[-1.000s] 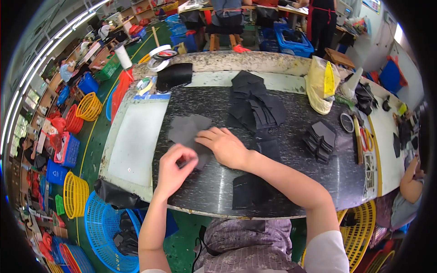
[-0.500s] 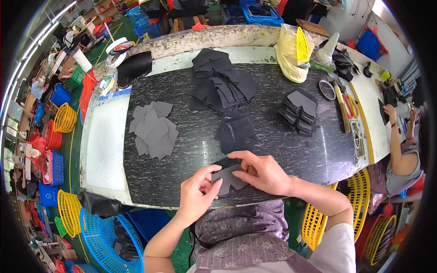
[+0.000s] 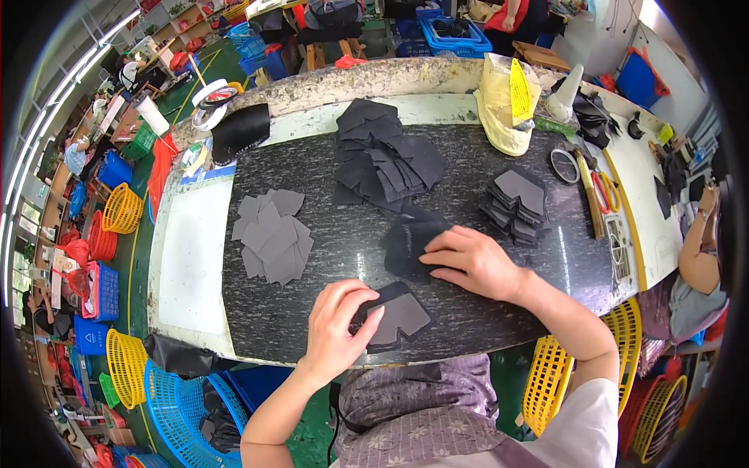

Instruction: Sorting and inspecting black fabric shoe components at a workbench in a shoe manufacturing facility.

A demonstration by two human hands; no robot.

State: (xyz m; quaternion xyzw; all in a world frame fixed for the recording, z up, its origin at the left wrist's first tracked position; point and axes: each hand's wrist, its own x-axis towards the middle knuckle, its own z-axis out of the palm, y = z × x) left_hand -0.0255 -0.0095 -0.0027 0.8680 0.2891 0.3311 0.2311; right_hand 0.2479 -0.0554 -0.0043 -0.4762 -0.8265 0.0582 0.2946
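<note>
My left hand (image 3: 341, 321) pinches the left edge of a notched grey piece (image 3: 399, 318), thumb on top. This piece lies on a black backing piece, whose dark border shows along its far edge, near the table's front. To the right and farther in, my right hand (image 3: 480, 265) has its fingertips at the edge of a small pile of black pieces (image 3: 408, 239), thumb and forefinger slightly apart. Loose grey pieces (image 3: 275, 238) lie spread at the left. A stack of joined grey-and-black pieces (image 3: 516, 201) stands at the right. Behind the small pile is a larger heap of black pieces (image 3: 382, 156).
Along the table's right side lie scissors (image 3: 607, 191), a wooden-handled tool (image 3: 589, 199) and a tape ring (image 3: 563, 165). A yellow-wrapped container (image 3: 499, 117) stands at the back. Blue (image 3: 168, 409) and yellow (image 3: 546, 382) baskets flank me below the table. Another person (image 3: 698, 257) works at far right.
My right hand has left the notched grey piece and moved forward and right to the small black pile. My left hand stays at the grey piece. The whole view has shifted slightly.
</note>
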